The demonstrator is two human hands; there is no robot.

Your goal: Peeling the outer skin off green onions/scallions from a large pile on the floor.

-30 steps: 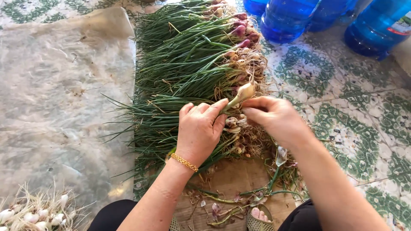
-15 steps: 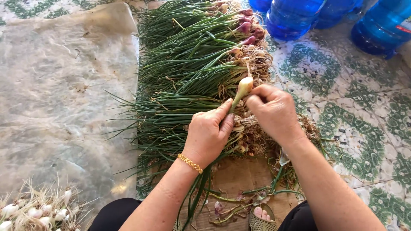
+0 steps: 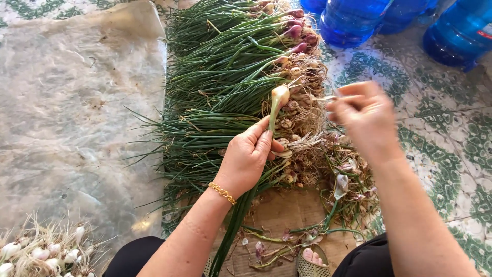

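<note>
As right hand lifted away, left hand grips onion

Blue water bottles stand at the floor's far right edge; peeled white bulbs lie at the near left corner.
</note>
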